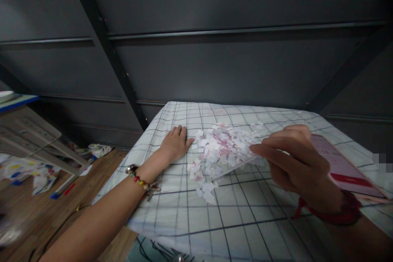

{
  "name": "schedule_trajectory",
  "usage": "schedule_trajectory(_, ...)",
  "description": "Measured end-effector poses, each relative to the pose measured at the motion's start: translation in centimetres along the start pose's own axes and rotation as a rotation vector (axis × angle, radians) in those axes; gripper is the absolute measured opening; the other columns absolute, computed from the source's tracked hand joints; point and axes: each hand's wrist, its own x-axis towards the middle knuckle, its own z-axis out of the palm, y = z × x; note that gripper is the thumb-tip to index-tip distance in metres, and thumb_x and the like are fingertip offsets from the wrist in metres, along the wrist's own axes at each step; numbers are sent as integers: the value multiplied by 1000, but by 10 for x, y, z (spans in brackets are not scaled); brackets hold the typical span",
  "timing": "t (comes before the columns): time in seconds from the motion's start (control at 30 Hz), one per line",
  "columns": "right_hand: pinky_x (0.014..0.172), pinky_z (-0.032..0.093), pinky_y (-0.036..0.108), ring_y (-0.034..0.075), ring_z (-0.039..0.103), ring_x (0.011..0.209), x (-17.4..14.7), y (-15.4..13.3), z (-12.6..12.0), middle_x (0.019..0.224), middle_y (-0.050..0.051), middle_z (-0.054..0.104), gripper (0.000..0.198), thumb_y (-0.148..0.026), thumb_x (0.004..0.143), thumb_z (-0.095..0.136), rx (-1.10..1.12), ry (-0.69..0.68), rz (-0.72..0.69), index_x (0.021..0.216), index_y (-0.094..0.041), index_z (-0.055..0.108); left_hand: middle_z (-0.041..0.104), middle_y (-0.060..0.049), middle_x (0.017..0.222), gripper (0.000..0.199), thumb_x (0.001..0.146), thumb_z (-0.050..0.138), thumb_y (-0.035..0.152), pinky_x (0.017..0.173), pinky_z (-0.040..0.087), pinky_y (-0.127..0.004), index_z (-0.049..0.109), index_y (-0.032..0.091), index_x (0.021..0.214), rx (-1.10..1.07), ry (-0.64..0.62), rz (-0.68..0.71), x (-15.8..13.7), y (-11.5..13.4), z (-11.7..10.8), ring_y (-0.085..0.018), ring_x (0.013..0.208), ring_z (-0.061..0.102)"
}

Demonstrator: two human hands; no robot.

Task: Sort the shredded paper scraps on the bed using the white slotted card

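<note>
My left hand (175, 143) lies flat on the checked cloth, fingers stretched out, just left of a heap of torn paper scraps (225, 143). White and partly pinkish-red, the scraps spread over the middle of the table, with a few loose ones toward me. My right hand (294, 163) is raised on the right side of the heap, its thumb and fingers pinched together. From that pinch a thin, pale, see-through strip (235, 168) slants down left to the near edge of the scraps. Its exact kind is unclear, and its held end is hidden by the fingers.
A tablet (346, 163) with a pink and red screen lies right of my right hand. White cloth with dark grid lines (196, 225) covers the table. Dark panels (215, 65) rise behind it. Left are a blue-edged table (21, 100) and plastic bags (100, 150) on the floor.
</note>
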Motion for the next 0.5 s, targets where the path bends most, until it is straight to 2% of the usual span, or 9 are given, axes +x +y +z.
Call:
schedule_trajectory(0.13,60,42,34,13,56,63,0,1,0,73,-1,63,25,-4,81,46,7,-57,-24,88,-25,57,34,-20,144,60,94,24,45,105,27,-44,30,6,139,-1,7,5,0,-1,1,-33,133,30)
schedule_trajectory(0.3,60,42,33,12,55,63,0,-1,0,72,-1,63,24,-5,82,45,33,-30,-21,87,-25,58,37,-17,143,60,94,24,47,105,28,-44,30,10,140,-8,30,19,1,-3,3,-33,132,31)
schedule_trajectory(0.4,61,42,34,12,56,62,1,-2,0,70,-1,63,25,-4,81,46,0,-35,-19,89,-24,58,35,-19,143,61,94,23,47,105,27,-42,31,7,139,1,13,5,0,-1,1,-32,133,31)
schedule_trajectory(0.5,62,44,34,13,58,65,1,-3,-2,73,0,64,24,-5,81,46,0,-98,-55,91,-24,58,34,-21,143,62,94,23,47,105,28,-42,31,4,138,1,7,0,0,0,-1,-33,133,31)
